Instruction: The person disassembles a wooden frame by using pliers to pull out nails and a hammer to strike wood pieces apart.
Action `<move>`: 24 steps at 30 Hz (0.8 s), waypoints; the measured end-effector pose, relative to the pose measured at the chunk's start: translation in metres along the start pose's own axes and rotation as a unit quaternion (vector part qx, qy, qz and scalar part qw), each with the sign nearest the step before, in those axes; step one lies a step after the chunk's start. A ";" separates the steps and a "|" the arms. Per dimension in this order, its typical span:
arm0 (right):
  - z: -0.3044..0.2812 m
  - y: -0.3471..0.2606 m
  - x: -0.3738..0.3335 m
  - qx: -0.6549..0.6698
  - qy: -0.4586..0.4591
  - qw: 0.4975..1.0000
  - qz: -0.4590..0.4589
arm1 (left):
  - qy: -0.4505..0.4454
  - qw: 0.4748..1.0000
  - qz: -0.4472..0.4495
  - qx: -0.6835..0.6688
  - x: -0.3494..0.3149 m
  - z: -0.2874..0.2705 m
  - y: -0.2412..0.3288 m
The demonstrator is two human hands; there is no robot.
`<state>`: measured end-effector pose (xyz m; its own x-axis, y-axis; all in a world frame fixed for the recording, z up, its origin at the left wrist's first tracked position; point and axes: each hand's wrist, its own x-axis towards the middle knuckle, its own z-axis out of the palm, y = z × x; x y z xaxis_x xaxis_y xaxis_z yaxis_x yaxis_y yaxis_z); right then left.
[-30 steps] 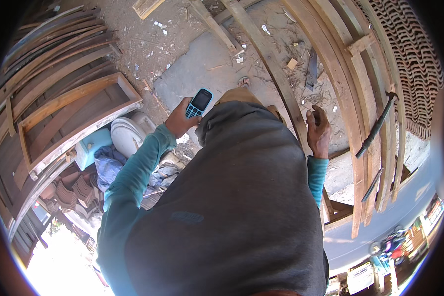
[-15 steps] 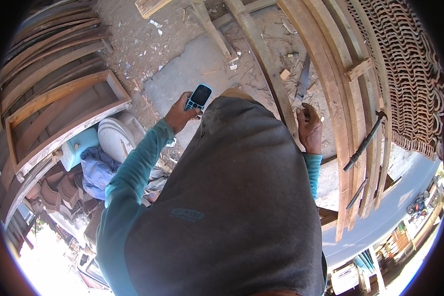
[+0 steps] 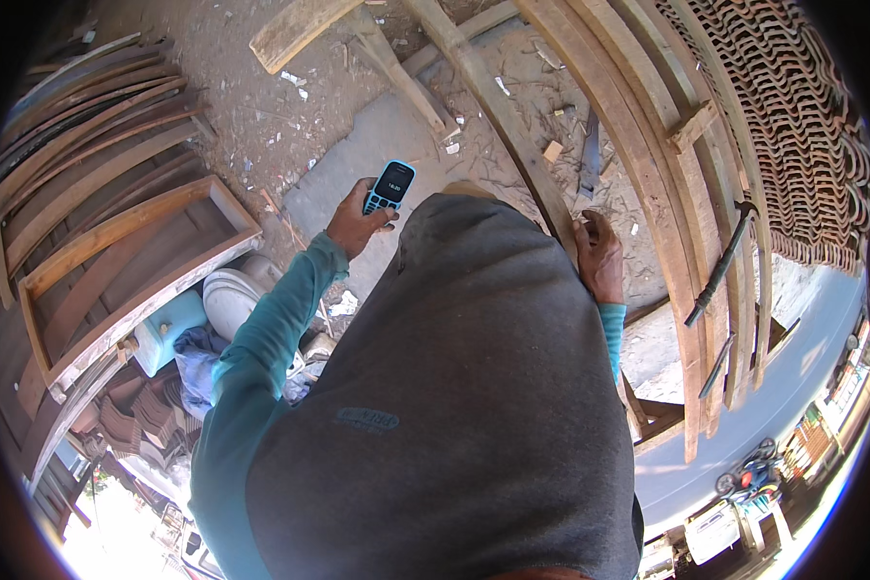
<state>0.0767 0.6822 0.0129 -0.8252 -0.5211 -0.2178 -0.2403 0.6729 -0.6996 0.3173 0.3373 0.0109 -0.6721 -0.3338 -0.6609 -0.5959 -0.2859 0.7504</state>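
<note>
My left hand (image 3: 358,220) is closed around a small blue keypad mobile phone (image 3: 388,188). The phone is held upright left of my dark shirt, its lit screen facing me and my thumb over the lower keys. On the right, my right hand (image 3: 600,257) is beside a long wooden beam (image 3: 512,126), palm partly turned up. Its fingers are loosely bent and somewhat apart, with nothing visible in them. Whether it touches the beam I cannot tell.
Curved timbers (image 3: 648,184) run along the right, with a hammer (image 3: 721,266) lying across them. Stacked roof tiles (image 3: 778,106) stand beyond. At left are a wooden frame (image 3: 135,280), piled boards (image 3: 97,126) and a light-blue container (image 3: 169,329). Wood scraps litter the floor.
The phone's screen has gone from dark to lit. My left hand still grips it in nearly the same place. My right hand has shifted slightly left, and the view has tilted a little.
</note>
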 end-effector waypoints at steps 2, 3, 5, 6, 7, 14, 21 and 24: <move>0.002 -0.002 -0.001 -0.001 0.006 1.000 -0.003 | 0.001 1.000 0.002 0.005 0.001 -0.002 0.001; 0.002 -0.002 -0.002 -0.003 0.011 1.000 -0.007 | 0.000 1.000 0.001 0.001 0.002 -0.003 0.000; 0.003 -0.007 -0.002 0.003 0.012 1.000 -0.004 | 0.000 1.000 -0.001 -0.002 0.001 -0.004 -0.003; 0.004 -0.008 -0.002 0.007 0.013 1.000 -0.001 | 0.007 1.000 0.008 -0.004 0.000 -0.004 -0.005; 0.005 -0.007 -0.004 0.008 0.013 1.000 0.001 | 0.011 1.000 0.017 -0.006 0.000 -0.005 -0.005; 0.005 -0.050 -0.016 0.114 -0.102 0.986 0.064 | -0.022 0.968 0.070 0.238 0.014 -0.007 -0.007; 0.052 -0.037 -0.020 0.045 -0.414 0.909 0.002 | -0.056 0.941 0.124 0.309 0.045 0.042 -0.073; 0.055 -0.041 -0.037 0.125 -0.363 0.923 -0.010 | -0.079 0.939 0.114 0.314 0.065 0.036 -0.124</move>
<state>0.1449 0.6447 0.0127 -0.2399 -0.8080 -0.5382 -0.0513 0.5641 -0.8241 0.3317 0.3836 -0.1252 -0.8407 -0.1710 -0.5138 -0.5374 0.3792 0.7532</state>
